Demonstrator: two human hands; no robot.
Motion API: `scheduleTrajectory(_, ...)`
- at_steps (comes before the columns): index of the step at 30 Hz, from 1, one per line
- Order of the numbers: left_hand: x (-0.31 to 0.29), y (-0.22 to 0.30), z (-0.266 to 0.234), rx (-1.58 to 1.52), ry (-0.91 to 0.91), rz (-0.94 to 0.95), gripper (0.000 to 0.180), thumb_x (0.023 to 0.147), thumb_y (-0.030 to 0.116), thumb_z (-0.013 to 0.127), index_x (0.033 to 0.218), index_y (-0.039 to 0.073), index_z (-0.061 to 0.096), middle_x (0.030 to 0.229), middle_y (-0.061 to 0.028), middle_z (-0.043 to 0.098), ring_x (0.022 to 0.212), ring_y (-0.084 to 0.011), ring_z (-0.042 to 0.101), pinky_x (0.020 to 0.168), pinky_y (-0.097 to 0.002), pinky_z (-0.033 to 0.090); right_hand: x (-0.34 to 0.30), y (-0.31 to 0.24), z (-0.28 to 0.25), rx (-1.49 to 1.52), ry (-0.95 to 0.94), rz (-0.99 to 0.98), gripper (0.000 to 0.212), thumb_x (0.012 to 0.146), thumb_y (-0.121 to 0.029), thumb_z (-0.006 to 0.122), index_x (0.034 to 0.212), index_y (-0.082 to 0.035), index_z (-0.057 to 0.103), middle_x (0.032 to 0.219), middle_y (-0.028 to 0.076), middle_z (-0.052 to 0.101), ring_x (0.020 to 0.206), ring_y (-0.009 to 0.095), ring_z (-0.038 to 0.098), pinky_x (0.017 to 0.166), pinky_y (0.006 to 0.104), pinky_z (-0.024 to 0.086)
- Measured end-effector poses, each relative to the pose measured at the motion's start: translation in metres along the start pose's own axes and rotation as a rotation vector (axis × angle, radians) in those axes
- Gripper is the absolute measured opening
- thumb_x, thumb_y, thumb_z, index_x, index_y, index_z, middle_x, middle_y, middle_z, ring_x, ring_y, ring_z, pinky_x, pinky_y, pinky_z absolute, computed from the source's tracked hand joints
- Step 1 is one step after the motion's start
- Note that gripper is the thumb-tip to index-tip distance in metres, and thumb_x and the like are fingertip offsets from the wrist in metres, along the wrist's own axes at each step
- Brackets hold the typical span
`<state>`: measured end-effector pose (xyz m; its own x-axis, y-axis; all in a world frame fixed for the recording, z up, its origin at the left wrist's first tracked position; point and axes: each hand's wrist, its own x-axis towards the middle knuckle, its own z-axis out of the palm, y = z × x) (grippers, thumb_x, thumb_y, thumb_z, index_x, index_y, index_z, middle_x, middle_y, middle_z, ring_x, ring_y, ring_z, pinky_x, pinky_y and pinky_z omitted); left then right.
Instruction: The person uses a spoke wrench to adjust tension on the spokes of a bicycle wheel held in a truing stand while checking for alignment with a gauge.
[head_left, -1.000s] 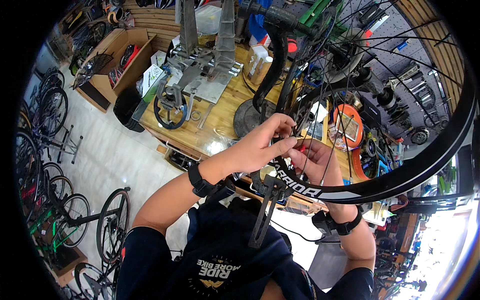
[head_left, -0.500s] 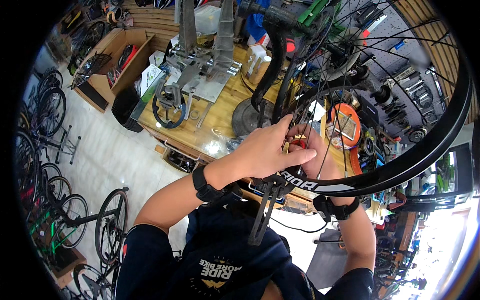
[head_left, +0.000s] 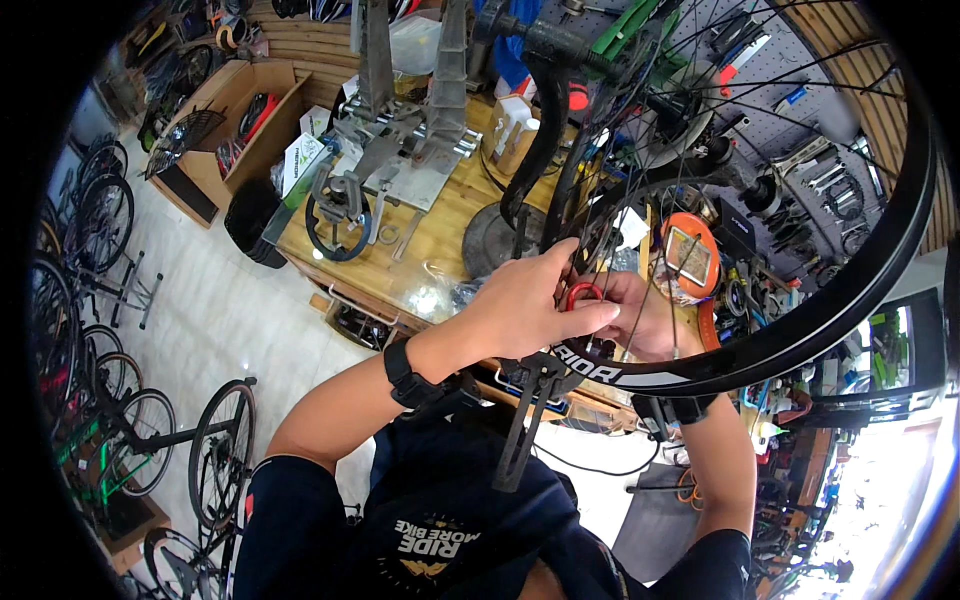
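A black-rimmed bicycle wheel (head_left: 780,362) with dark spokes is held in a truing stand (head_left: 527,385) in front of me. Between the spokes, close to the lower rim, is a small round red spoke wrench (head_left: 582,291). My left hand (head_left: 530,302) reaches in from the left, its thumb and forefinger closed about the wrench. From the other side of the spokes, my right hand (head_left: 645,315) has its fingers curled in beside the wrench. Spokes and the left thumb partly cover those fingertips, so what they grip is hidden.
Behind the wheel is a wooden workbench (head_left: 425,262) with a metal fixture (head_left: 400,170) and a round orange-rimmed dish (head_left: 690,255). Tools hang on a grey pegboard (head_left: 770,70). Several bicycles stand at left, near an open wooden box (head_left: 225,130).
The wheel's lower rim and spokes have shifted slightly left. The red wrench sits a little further left and shows more plainly. My right fingers have drawn slightly right.
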<state>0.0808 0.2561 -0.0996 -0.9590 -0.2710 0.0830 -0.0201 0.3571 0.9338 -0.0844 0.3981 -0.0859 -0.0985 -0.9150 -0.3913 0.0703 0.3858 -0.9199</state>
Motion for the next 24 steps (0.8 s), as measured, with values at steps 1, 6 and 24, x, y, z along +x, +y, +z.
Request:
scheduleTrajectory(1, 0.001, -0.001, 0.000, 0.014, 0.004, 0.003, 0.094, 0.085, 0.052, 0.070, 0.141, -0.015, 0.035, 0.115, -0.0258, 0.065, 0.106, -0.0356, 0.066, 0.091, -0.0398, 0.051, 0.004, 0.001, -0.002, -0.036, -0.044, -0.046, 0.032, 0.086, -0.027, 0.076, 0.106, -0.002, 0.069, 0.088, -0.004, 0.064, 0.075, 0.002, 0.055, 0.063, 0.0175, 0.040)
scheduleTrajectory(6, 0.000, 0.003, -0.001, 0.037, 0.012, 0.009, 0.091, 0.084, 0.051, 0.071, 0.140, -0.014, 0.038, 0.114, -0.0283, 0.065, 0.108, -0.0360, 0.066, 0.093, -0.0400, 0.050, 0.015, -0.008, -0.021, -0.006, -0.244, 0.003, 0.037, 0.087, -0.034, 0.076, 0.107, -0.004, 0.069, 0.091, -0.004, 0.067, 0.075, 0.004, 0.057, 0.064, 0.0203, 0.043)
scheduleTrajectory(24, -0.002, -0.005, 0.001, -0.116, 0.043, -0.078, 0.111, 0.077, 0.050, 0.081, 0.145, -0.014, 0.021, 0.109, -0.0255, 0.067, 0.104, -0.0317, 0.067, 0.091, -0.0388, 0.051, 0.026, -0.052, 0.003, -0.701, -0.142, 0.370, 0.034, 0.091, -0.017, 0.056, 0.125, -0.015, 0.059, 0.058, 0.002, 0.050, 0.041, 0.013, 0.051, 0.038, 0.0272, 0.041)
